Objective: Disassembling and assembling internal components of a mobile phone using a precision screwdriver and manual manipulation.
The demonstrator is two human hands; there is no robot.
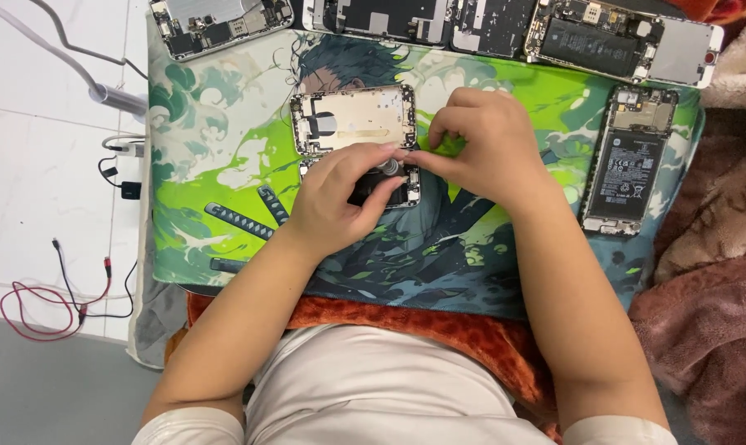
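Observation:
My left hand rests on an opened dark phone on the green printed mat, and its fingers curl round a small silver tool. My right hand pinches with thumb and forefinger at the tool's tip, right beside the left hand. What the fingertips pinch is hidden. A pale gold phone back shell lies just beyond both hands, touching the dark phone's top edge.
An opened phone with a black battery lies on the mat's right. Several dismantled phones line the far edge. Red and black cables trail on the white floor at left. Brown blankets lie to the right.

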